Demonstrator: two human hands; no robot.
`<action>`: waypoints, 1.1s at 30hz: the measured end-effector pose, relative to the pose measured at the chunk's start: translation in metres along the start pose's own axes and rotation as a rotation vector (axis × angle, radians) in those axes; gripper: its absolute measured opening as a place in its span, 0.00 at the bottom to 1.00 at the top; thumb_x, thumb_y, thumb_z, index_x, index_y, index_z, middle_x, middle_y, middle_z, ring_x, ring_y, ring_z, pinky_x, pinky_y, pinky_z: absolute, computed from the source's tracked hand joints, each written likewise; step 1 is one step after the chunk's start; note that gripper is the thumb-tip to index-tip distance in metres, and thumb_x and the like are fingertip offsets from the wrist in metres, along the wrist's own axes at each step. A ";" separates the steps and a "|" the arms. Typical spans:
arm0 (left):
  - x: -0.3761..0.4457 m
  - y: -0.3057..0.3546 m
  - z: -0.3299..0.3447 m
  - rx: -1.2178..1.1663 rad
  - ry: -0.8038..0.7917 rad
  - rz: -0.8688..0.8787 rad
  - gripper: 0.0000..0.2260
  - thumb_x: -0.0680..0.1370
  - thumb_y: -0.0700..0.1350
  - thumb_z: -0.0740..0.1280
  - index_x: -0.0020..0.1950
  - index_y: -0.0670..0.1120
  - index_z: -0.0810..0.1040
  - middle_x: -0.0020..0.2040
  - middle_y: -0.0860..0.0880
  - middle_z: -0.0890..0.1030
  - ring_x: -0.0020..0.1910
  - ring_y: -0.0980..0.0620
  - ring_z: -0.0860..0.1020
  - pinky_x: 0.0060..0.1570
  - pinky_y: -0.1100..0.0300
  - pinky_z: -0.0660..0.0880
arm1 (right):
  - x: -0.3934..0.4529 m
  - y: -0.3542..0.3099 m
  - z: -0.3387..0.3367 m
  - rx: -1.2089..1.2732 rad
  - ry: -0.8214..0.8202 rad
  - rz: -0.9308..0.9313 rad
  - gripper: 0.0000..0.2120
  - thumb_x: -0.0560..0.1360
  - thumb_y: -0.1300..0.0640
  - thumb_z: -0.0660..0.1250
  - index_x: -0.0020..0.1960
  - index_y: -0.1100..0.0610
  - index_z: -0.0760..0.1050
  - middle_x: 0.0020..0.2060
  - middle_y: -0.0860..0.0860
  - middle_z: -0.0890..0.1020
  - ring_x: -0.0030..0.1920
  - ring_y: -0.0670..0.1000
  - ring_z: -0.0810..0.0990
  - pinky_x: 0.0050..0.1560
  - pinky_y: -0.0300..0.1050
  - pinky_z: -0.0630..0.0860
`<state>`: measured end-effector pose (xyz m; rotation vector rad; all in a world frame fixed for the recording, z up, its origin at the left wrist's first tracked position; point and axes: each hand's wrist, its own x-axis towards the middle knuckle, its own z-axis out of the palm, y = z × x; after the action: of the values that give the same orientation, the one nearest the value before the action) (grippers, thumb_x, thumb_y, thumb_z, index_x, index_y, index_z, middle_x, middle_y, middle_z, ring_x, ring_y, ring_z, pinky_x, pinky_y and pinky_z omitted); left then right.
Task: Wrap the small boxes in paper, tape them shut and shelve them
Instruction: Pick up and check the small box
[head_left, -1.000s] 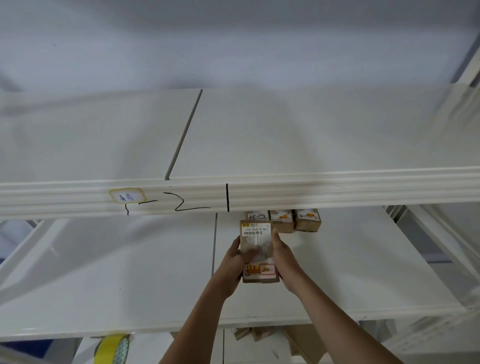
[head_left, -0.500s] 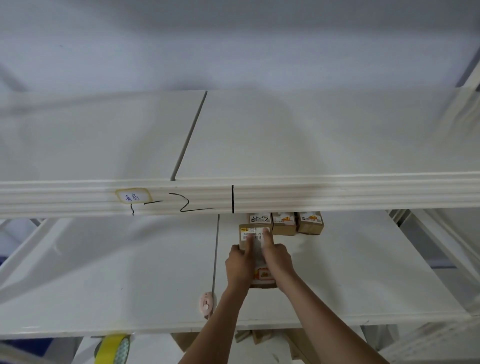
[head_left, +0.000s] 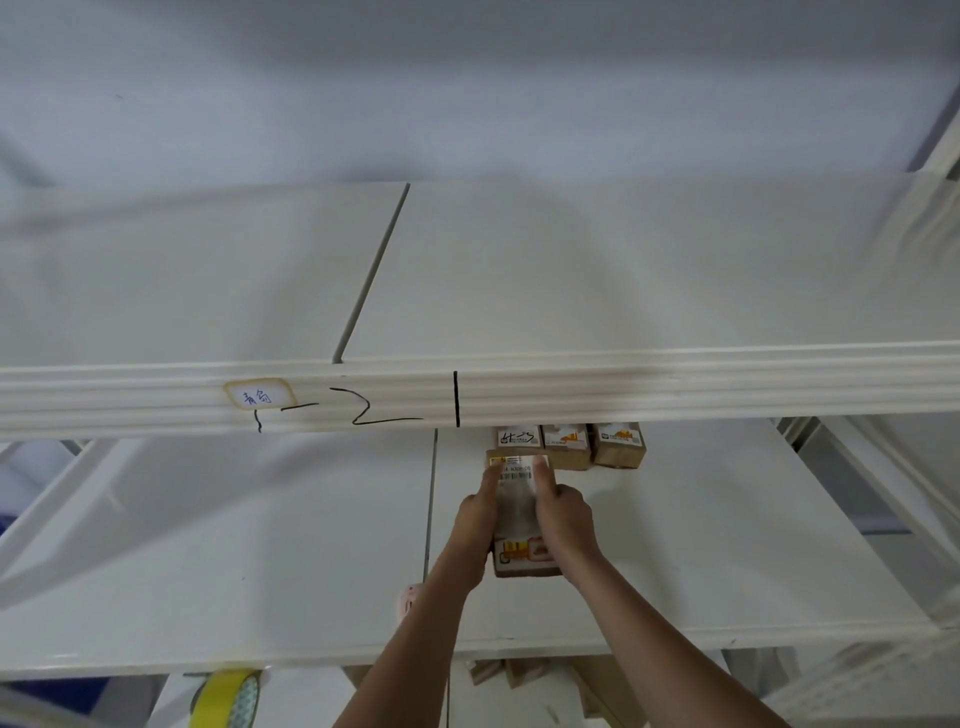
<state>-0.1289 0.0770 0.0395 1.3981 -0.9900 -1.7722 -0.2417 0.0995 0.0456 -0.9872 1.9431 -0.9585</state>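
A brown wrapped box (head_left: 519, 525) with white labels lies on the white middle shelf (head_left: 260, 545), long side pointing away from me. My left hand (head_left: 475, 514) grips its left side and my right hand (head_left: 563, 517) its right side, thumbs laid along the top. Its far end reaches the back row of three small labelled boxes (head_left: 569, 446), which stand partly hidden under the upper shelf's front edge.
The upper shelf (head_left: 571, 270) runs across the view; its front rail (head_left: 675, 384) carries a handwritten label and pen marks. A yellow tape roll (head_left: 226, 699) shows at the bottom left. A pink object (head_left: 408, 600) lies beside my left forearm. Brown boxes (head_left: 509, 670) sit below.
Both hands have pushed the wrapped box farther back on the middle shelf, up to the row of three boxes. The pink object has come into view.
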 end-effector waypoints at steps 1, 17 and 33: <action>0.001 0.003 0.001 0.044 0.062 -0.003 0.28 0.80 0.67 0.57 0.59 0.44 0.80 0.49 0.43 0.85 0.47 0.44 0.85 0.49 0.51 0.81 | 0.000 0.000 0.002 0.030 -0.010 -0.009 0.34 0.80 0.31 0.51 0.50 0.60 0.80 0.45 0.54 0.83 0.45 0.51 0.83 0.49 0.48 0.81; 0.004 0.004 0.010 0.395 0.302 0.138 0.31 0.77 0.70 0.59 0.48 0.40 0.78 0.44 0.43 0.83 0.42 0.46 0.83 0.46 0.51 0.80 | 0.003 -0.015 0.011 -0.061 0.063 -0.017 0.35 0.81 0.34 0.50 0.56 0.65 0.78 0.52 0.60 0.82 0.53 0.58 0.80 0.46 0.44 0.70; -0.014 -0.018 -0.007 0.043 0.021 0.086 0.18 0.79 0.58 0.66 0.57 0.44 0.80 0.46 0.45 0.87 0.45 0.47 0.86 0.50 0.53 0.82 | -0.001 0.001 -0.004 0.033 -0.254 0.043 0.37 0.75 0.25 0.52 0.59 0.56 0.77 0.50 0.53 0.84 0.49 0.51 0.84 0.52 0.49 0.82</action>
<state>-0.1197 0.0970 0.0296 1.3773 -1.0664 -1.6795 -0.2449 0.1012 0.0470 -0.9929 1.7245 -0.7971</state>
